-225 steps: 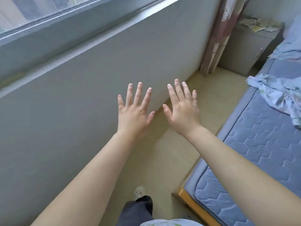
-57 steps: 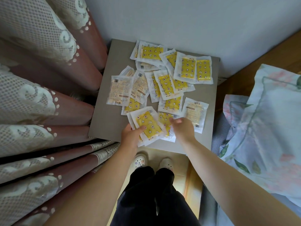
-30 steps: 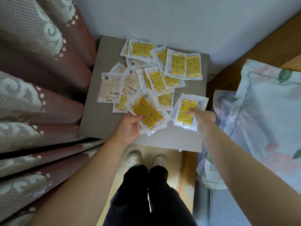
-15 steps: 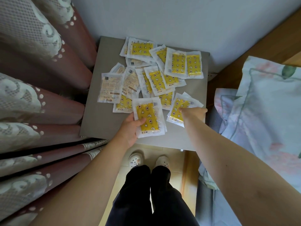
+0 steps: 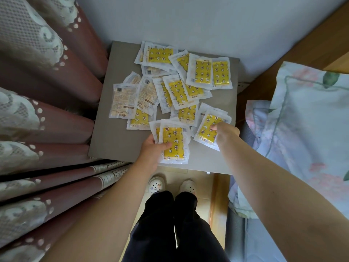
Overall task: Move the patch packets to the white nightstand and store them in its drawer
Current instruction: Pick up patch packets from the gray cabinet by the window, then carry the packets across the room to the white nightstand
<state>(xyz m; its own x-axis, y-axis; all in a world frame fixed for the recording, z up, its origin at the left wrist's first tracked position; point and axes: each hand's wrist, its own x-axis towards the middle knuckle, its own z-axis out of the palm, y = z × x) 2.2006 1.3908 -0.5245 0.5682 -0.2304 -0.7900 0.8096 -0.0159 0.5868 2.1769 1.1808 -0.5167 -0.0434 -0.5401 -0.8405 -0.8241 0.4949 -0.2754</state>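
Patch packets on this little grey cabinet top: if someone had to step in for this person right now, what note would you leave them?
Left hand: grips a small stack of patch packets at the front edge.
Right hand: pinches a second stack beside it.
Loose packets: scattered and overlapping on the grey cabinet top, some printed side up.
Done: gathering begun, a few packets in each hand.
Left: collect the rest, carry all to the white nightstand and put them in its drawer. No drawer is in view.
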